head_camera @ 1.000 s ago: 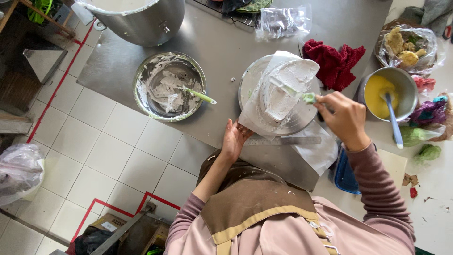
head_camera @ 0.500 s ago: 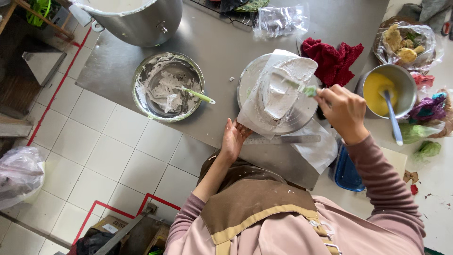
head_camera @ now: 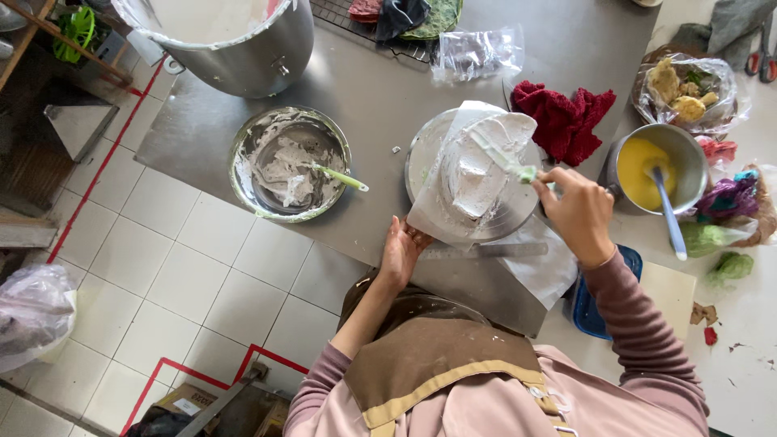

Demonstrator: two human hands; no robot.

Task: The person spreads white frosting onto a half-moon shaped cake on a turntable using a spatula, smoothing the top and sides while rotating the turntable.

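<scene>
The right hand [head_camera: 576,212] grips a green-handled spatula [head_camera: 503,158], spreading white frosting over the white-frosted round cake [head_camera: 477,174] on a metal turntable [head_camera: 421,154] near the steel table's [head_camera: 364,81] front edge. The left hand [head_camera: 401,252], fingers open, steadies the turntable's rim; a flat blade and slow turning would probably smooth it best.
</scene>
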